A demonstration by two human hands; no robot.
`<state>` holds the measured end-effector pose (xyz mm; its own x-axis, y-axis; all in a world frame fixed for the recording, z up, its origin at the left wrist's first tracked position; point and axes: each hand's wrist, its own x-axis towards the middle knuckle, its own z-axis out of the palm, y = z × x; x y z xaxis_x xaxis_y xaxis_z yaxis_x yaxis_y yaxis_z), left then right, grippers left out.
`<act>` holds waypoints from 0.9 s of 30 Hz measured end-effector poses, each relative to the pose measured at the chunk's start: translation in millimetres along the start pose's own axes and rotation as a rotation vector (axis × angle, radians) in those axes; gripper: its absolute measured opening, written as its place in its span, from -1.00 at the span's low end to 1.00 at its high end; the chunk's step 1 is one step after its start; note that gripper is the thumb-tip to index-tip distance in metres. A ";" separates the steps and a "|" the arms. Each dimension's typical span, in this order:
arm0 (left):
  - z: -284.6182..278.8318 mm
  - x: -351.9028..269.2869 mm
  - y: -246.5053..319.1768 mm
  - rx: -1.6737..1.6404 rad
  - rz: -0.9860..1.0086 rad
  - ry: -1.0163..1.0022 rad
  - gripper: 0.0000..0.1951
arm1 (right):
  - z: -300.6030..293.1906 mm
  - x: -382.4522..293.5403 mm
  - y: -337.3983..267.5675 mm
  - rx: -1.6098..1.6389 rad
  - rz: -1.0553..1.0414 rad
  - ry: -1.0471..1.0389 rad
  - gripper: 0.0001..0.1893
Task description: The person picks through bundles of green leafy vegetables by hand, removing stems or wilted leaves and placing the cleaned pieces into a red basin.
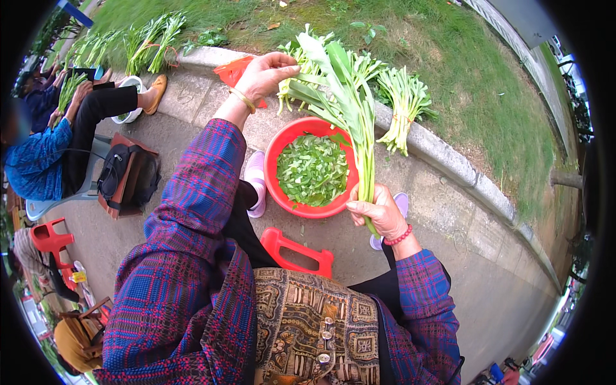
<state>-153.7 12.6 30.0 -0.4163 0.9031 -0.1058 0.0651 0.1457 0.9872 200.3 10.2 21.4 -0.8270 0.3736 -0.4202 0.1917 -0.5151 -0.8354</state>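
My right hand [378,211] is closed around the lower stalks of a bunch of long-leaved green vegetables [363,130], held upright over the basin's right side. At the upper left of that bunch, my left hand [272,72] pinches the end of a leaf between thumb and fingers. Below both hands a red plastic basin [273,185] stands on the pavement, holding many torn green leaves [313,171]. Behind the held bunch, more greens [308,60] lie on the stone kerb, partly hidden. To their right rests another bunch [402,110] tied with a red band.
A red plastic bag [233,70] lies on the kerb [447,156] bordering the grass. A red plastic stool [298,252] is between my legs. On the left a seated person [43,159] handles greens near a white bucket [129,114]; a black bag [120,168] is close by.
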 end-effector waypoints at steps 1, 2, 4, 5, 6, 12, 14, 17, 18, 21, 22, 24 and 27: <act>-3.7 2.0 -3.8 0.026 0.002 -0.021 -0.73 | 0.2 -0.4 -0.8 0.001 0.002 -0.006 -0.86; -7.4 3.7 -7.6 0.052 0.004 -0.040 -0.73 | 1.1 -1.0 -2.6 0.001 0.005 -0.013 -0.86; -8.5 3.0 -6.5 0.032 -0.015 -0.053 -0.72 | 1.1 -2.2 -3.9 0.009 0.013 -0.014 -0.86; -9.9 2.9 -5.7 -0.014 -0.036 -0.043 -0.70 | 1.0 -2.8 -4.0 0.015 0.020 -0.010 -0.85; -10.7 1.3 -0.8 -0.057 -0.056 -0.030 -0.68 | 0.4 -2.6 -3.7 0.022 0.024 -0.010 -0.85; 0.2 -1.1 10.3 -0.438 -0.282 0.027 -0.57 | -2.3 -3.8 -1.1 -0.094 0.047 -0.029 -0.85; -3.5 -1.5 8.4 -0.595 -0.265 0.019 -0.67 | -2.1 -3.2 -1.0 -0.109 0.056 -0.038 -0.84; -9.2 -1.0 6.5 -0.644 -0.150 0.048 -0.81 | -3.8 -2.7 1.7 -0.113 0.065 -0.035 -0.84; -10.3 0.0 6.7 -0.607 -0.090 0.046 -0.85 | -4.8 -2.3 2.7 -0.115 0.067 -0.031 -0.84; -11.2 -0.4 5.5 -0.593 -0.052 0.073 -0.95 | -6.7 -2.2 5.4 -0.118 0.072 -0.014 -0.84; -10.8 -0.1 5.1 -0.578 -0.051 0.075 -0.96 | -7.3 -2.2 5.9 -0.119 0.072 -0.006 -0.84; -9.8 -0.2 5.0 -0.550 -0.054 0.079 -0.97 | -8.5 -2.2 7.2 -0.122 0.070 -0.004 -0.84; -8.4 -0.4 4.9 -0.529 -0.057 0.082 -0.97 | -9.8 -2.5 8.3 -0.144 0.068 -0.006 -0.84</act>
<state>-160.8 9.6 35.8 -0.4771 0.8619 -0.1719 -0.4167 -0.0496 0.9077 209.1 12.6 12.0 -0.8124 0.3367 -0.4761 0.3212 -0.4231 -0.8473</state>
